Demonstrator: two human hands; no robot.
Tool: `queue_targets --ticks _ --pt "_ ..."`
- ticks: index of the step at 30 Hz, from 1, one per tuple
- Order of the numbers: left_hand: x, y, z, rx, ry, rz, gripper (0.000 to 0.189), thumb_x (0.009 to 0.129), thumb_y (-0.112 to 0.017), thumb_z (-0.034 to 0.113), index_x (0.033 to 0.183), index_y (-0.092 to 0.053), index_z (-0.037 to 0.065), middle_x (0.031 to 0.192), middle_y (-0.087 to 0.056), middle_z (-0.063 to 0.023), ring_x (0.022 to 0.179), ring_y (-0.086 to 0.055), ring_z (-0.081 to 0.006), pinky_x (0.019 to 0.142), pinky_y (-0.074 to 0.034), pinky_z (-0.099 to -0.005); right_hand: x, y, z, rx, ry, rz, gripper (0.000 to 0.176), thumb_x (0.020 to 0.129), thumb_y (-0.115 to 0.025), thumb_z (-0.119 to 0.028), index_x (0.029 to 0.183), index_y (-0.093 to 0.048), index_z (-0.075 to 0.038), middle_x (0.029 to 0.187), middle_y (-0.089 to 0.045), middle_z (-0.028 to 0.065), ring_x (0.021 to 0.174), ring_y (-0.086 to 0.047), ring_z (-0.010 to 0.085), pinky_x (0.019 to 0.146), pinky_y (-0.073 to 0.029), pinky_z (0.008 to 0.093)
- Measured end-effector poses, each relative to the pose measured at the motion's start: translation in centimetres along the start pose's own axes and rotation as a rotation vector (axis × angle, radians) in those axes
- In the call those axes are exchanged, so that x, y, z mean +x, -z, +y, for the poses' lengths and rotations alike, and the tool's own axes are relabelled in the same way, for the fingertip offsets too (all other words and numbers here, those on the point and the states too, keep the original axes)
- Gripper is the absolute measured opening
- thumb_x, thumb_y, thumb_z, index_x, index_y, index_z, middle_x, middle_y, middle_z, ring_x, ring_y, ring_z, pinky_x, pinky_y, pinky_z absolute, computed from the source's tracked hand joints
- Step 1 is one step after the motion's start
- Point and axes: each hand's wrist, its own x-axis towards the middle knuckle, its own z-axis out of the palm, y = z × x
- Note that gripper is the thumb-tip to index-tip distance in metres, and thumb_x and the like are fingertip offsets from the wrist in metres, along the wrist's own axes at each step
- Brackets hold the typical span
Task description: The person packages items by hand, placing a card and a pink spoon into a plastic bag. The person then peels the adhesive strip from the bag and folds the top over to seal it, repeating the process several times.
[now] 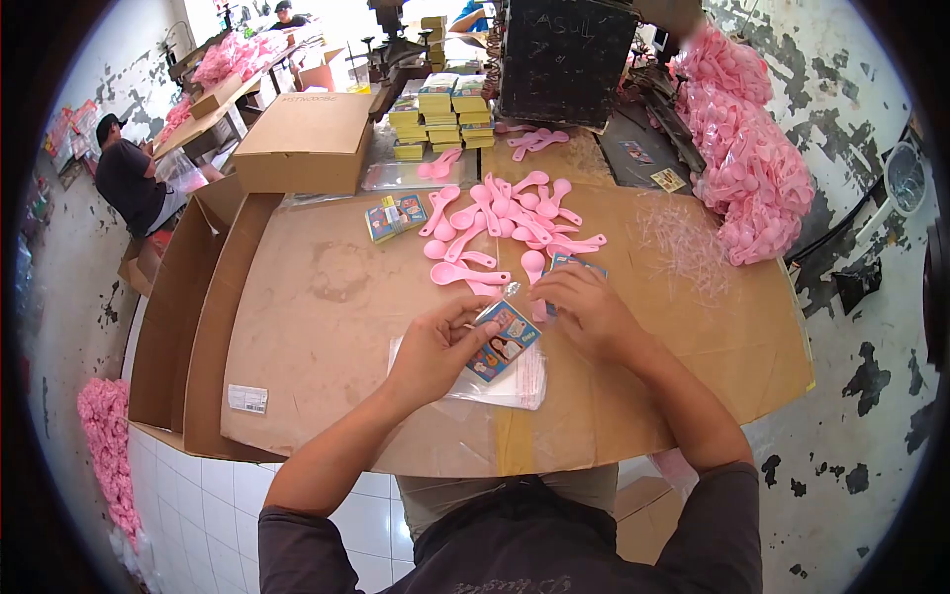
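Observation:
My left hand (432, 346) is closed on a small blue illustrated card (502, 342) in a clear plastic sleeve, thumb across its face. Under it lies a stack of clear plastic bags (520, 389). Close by on the right, my right hand (586, 309) has its fingers bent together beside a pink spoon (533, 265). Another blue card (580, 261) shows just behind those fingers; what they grip, if anything, is hidden. Beyond both hands spreads a loose pile of pink spoons (507, 213). A banded stack of cards (396, 218) sits left of the pile.
The cardboard-covered table (307, 327) has an open carton (188, 327) along its left side. A closed box (304, 139), stacked card bundles (440, 109) and a black machine (564, 61) stand behind. Bagged pink spoons (747, 158) and plastic scraps (683, 243) are right. A person (143, 178) sits left.

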Motion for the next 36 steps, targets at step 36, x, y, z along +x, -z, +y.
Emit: queue_targets --ticks 36 --pt "-0.5 -1.1 -0.7 -0.136 0.054 -0.128 0.036 0.102 -0.067 0.009 0.134 -0.057 -0.003 0.115 -0.074 -0.0092 0.103 -0.07 -0.0113 0.087 -0.058 -0.0264 0.0 -0.8 -4.8 0.793 -0.215 0.59 0.033 0.099 -0.067 -0.001 0.132 -0.06 0.002 0.116 -0.065 0.0078 0.096 -0.069 0.0135 0.084 -0.062 0.0297"
